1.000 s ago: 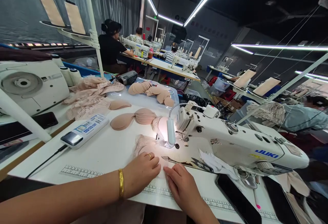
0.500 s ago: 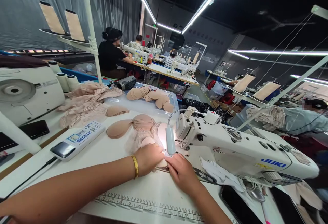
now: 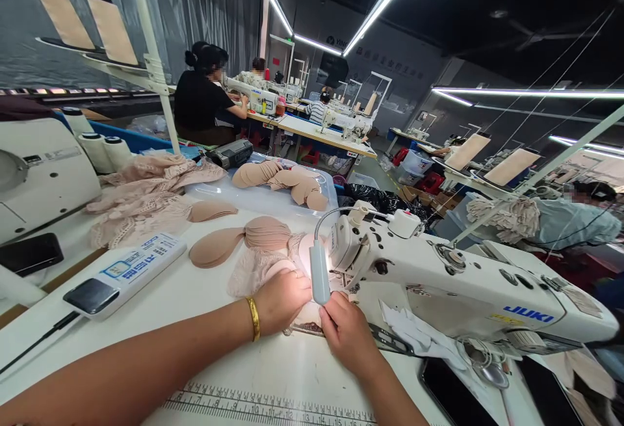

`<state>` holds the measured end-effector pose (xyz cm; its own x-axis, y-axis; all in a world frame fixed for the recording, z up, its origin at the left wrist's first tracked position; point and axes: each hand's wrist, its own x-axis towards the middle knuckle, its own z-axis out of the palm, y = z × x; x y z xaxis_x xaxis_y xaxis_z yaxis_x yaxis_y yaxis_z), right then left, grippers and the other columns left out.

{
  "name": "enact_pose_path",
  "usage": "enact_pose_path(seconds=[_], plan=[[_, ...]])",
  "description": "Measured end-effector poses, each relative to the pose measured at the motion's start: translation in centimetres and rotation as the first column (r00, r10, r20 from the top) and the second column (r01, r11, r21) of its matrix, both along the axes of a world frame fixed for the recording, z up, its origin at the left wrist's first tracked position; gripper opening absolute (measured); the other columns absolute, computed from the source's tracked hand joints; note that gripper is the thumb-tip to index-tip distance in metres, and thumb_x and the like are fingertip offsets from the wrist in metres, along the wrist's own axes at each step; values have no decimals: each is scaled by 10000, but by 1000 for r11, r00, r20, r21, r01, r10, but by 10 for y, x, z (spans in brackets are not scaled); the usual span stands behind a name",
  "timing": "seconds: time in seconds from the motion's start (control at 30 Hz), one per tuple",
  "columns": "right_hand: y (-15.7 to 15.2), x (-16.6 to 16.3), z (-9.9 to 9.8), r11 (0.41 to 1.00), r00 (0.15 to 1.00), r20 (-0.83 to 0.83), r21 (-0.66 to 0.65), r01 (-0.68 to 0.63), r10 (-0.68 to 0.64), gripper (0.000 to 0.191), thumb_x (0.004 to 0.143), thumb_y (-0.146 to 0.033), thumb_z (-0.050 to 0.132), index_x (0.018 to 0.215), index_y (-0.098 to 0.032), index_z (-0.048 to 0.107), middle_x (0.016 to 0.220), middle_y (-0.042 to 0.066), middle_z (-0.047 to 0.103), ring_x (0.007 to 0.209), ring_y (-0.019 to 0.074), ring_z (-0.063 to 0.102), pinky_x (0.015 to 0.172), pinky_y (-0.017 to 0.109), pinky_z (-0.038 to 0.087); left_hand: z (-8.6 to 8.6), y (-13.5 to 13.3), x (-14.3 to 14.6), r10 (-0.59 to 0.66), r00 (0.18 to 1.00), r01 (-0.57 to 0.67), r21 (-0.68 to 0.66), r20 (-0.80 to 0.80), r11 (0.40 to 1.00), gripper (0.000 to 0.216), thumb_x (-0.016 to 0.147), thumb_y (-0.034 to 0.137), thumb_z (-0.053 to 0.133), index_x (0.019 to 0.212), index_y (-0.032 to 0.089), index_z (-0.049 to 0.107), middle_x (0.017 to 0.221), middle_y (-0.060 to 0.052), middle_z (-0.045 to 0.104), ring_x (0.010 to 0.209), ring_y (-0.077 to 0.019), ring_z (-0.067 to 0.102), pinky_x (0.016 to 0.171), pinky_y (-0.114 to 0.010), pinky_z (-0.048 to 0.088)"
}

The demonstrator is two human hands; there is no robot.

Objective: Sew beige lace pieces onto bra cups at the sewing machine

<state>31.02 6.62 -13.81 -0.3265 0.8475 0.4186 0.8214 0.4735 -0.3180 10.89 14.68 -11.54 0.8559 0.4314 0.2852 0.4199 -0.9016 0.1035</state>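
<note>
At the needle end of a white sewing machine [image 3: 453,283], both hands work on a pale beige lace fabric piece [image 3: 244,273] with cup-like parts. My left hand [image 3: 283,299], with a gold bangle at the wrist, is closed on the fabric just left of the needle area. My right hand [image 3: 347,332] has its fingers pressed together on the fabric's edge, on the near right side. A grey lamp [image 3: 319,273] shines between the hands and hides the needle and part of the fingertips. Behind the lace lies a fanned stack of beige pads [image 3: 267,233].
To the left are a white power bank-like device [image 3: 127,279] with a cable and a lace heap [image 3: 141,205]. A plastic bin lid [image 3: 209,186] bears more pads. Phones [image 3: 453,390] lie at right, and a ruler strip [image 3: 273,410] runs along the front edge. Co-workers sit beyond.
The view has shifted slightly, so the left-side objects appear farther left. Both hands stay at the needle area, with the right hand appearing slightly lower. More fabric shows between them.
</note>
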Motion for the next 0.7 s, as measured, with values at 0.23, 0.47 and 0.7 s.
enact_pose_path(seconds=[0.23, 0.47, 0.7], plan=[[0, -1, -1, 1000, 1000, 18, 26, 4, -4, 203, 1012, -180, 391, 940, -232, 574, 801, 16, 530, 685, 194, 520, 597, 310, 348, -4, 3, -2, 46, 999, -45, 21, -29, 999, 80, 876, 114, 578, 838, 176, 611, 931, -55, 668, 904, -245, 592, 777, -392, 409], [0, -2, 1, 1000, 1000, 19, 30, 0, -1, 222, 1017, -184, 391, 1009, -231, 607, 842, 34, 574, 720, 207, 560, 626, 321, 419, 5, 2, -2, 115, 992, -116, -1, -59, 993, 186, 983, 315, 557, 921, 171, 657, 1048, -99, 673, 1030, -294, 588, 862, -442, 432], [-6, -9, 4, 990, 998, 47, 134, -42, 36, 256, 999, -147, 416, 1100, -220, 640, 821, 51, 602, 743, 227, 587, 638, 339, 502, 13, -8, 3, 182, 956, -187, -2, -232, 982, 117, 855, 54, 574, 881, 114, 671, 959, -159, 680, 934, -307, 648, 765, -415, 519]])
